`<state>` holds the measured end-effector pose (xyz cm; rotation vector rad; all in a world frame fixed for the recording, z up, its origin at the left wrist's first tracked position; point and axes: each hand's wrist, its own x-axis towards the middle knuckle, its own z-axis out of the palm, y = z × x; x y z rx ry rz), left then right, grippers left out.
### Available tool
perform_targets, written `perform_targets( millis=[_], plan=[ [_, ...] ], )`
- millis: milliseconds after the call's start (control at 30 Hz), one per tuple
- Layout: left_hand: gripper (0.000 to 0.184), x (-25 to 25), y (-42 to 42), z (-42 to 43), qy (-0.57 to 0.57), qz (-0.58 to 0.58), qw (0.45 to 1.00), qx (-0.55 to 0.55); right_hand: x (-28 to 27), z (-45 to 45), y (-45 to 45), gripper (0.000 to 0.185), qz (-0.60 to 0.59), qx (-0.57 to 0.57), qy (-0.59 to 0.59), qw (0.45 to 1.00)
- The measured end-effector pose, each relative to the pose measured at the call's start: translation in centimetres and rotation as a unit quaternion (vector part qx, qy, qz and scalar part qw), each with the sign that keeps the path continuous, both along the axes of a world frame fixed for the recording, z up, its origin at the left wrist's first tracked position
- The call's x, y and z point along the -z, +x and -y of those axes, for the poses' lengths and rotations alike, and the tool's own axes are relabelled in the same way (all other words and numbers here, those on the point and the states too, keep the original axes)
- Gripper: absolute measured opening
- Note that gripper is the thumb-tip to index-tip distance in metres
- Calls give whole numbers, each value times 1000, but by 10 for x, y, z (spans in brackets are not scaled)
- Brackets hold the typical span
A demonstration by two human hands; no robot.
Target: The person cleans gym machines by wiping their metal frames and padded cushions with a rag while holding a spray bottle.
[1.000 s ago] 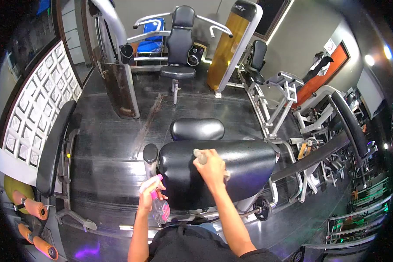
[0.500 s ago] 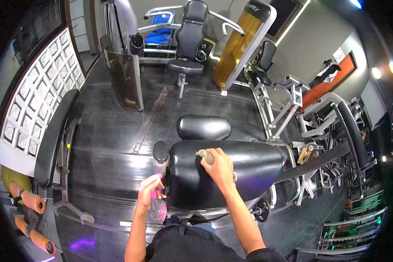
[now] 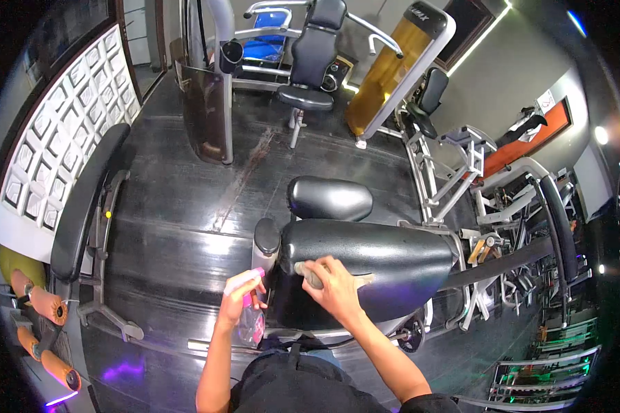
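Note:
A clear spray bottle with a pink trigger head hangs upright from my left hand, whose fingers wrap round its neck. It is beside the near left corner of a padded black bench. My right hand presses a bunched beige cloth on the left part of the bench's top. A loose end of the cloth shows on the right of the hand; the rest is hidden under the palm and fingers.
A smaller black pad and a round-topped post stand at the bench's far and left sides. Another padded bench is on the left, above orange foam rollers. Ahead stands a machine with a black seat.
My right hand has slid with the cloth toward me and slightly left over the bench top. The left hand still holds the spray bottle. The view has shifted a little.

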<state>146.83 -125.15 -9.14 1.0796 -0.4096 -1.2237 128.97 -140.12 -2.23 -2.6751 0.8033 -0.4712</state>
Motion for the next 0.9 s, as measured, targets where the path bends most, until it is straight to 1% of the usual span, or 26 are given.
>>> perform_targets(
  millis=[67,133,267,333,400,467,533,600,667,733,767,900],
  plan=[
    [27,-5,3,-2,9,-2,1000,-11,-4,11,16,33,30,28,0,999],
    [28,-6,5,-5,19,-3,1000,-21,-2,21,34,31,40,52,-13,998],
    [29,-4,8,-9,21,13,999,-26,-8,16,53,31,11,64,-6,998],
    [28,-3,8,-11,18,6,1000,-21,-13,3,50,33,-28,37,11,999],
    [27,2,7,-12,22,5,1000,-18,-14,-6,43,37,-97,-27,-1,995],
    [27,3,7,-13,27,3,999,-17,-20,-18,38,36,-152,-73,-2,986],
    [26,-3,7,-14,24,17,1000,-5,-21,-15,39,39,-157,-98,-14,983],
    [26,-8,9,-17,31,28,999,-1,-24,-1,47,39,-192,-99,-14,976],
    [26,-9,10,-21,39,41,998,3,-29,7,59,37,-164,-81,-49,982],
    [26,-9,11,-26,43,34,998,8,-29,14,70,36,-168,-39,-75,982],
    [26,-9,11,-28,44,35,998,7,-28,16,73,36,-164,-25,-55,985],
    [27,-8,5,-37,35,27,999,-9,-19,-10,67,33,-186,-34,-78,979]
  ],
)
